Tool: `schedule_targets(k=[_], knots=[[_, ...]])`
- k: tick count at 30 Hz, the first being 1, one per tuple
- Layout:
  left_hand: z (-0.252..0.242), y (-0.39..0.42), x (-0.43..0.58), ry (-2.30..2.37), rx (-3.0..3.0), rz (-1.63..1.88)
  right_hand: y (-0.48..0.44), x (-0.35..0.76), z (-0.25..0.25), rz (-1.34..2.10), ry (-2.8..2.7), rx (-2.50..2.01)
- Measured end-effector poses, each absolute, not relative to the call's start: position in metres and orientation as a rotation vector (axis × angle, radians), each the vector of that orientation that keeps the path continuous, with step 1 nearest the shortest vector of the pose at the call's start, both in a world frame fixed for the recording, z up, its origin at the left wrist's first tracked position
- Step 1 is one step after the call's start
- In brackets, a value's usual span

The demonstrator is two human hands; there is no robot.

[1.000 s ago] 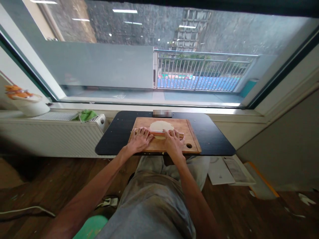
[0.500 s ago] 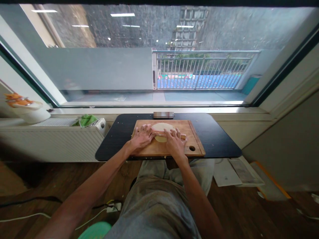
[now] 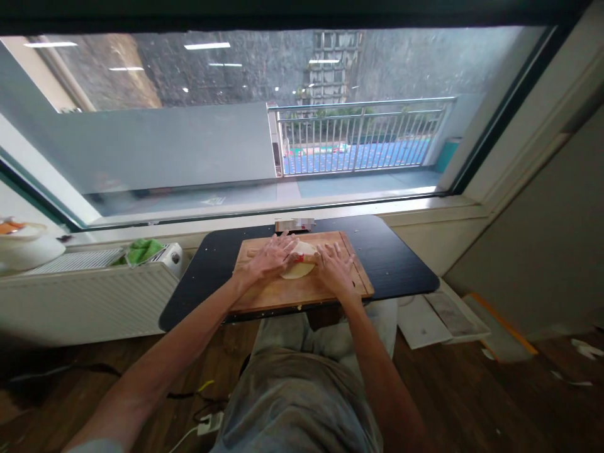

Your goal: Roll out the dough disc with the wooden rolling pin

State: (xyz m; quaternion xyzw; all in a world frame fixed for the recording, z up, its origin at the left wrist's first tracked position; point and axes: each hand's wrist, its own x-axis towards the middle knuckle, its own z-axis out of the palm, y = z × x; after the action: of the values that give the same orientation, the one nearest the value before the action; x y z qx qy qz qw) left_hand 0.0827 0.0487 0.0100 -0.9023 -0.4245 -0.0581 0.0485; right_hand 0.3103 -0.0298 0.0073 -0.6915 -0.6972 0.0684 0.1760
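A rolling pin [image 3: 306, 258] lies crosswise over a flat round of pale dough [image 3: 297, 271]. My left hand [image 3: 272, 257] rests on the pin's left part, fingers stretched out over it. On the other end lies my right hand [image 3: 336, 265], its fingers also extended and spread. Both hands are open and press flat on the pin rather than wrapping round it, and they hide its ends. Beneath the dough is a wooden cutting board [image 3: 271, 294], whose handle hole is mostly covered by my right hand.
The board sits on a small black table [image 3: 394, 258]. At its far edge is a small box-like item [image 3: 295, 224], partly blurred out. A radiator [image 3: 104, 289] with a green cloth [image 3: 141, 251] stands to the left. The window [image 3: 189, 145] rises behind. A power strip [image 3: 210, 423] lies on the floor.
The view has tilted and shifted. The pin has moved on the dough towards the far side, and my fingers are stretched out further over it. The handle hole is now mostly hidden.
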Motion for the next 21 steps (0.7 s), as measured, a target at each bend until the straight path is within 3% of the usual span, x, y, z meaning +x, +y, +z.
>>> schedule_targets(k=[13,21], knots=[[0.018,0.129,0.141,-1.531,-2.777,-0.121,-0.032,0.312,-0.002,0.181,-1.852,-1.854],[0.018,0.114,0.120,-1.375,-2.804,0.142,-0.031,0.312,-0.009,0.092,-1.838,-1.778]])
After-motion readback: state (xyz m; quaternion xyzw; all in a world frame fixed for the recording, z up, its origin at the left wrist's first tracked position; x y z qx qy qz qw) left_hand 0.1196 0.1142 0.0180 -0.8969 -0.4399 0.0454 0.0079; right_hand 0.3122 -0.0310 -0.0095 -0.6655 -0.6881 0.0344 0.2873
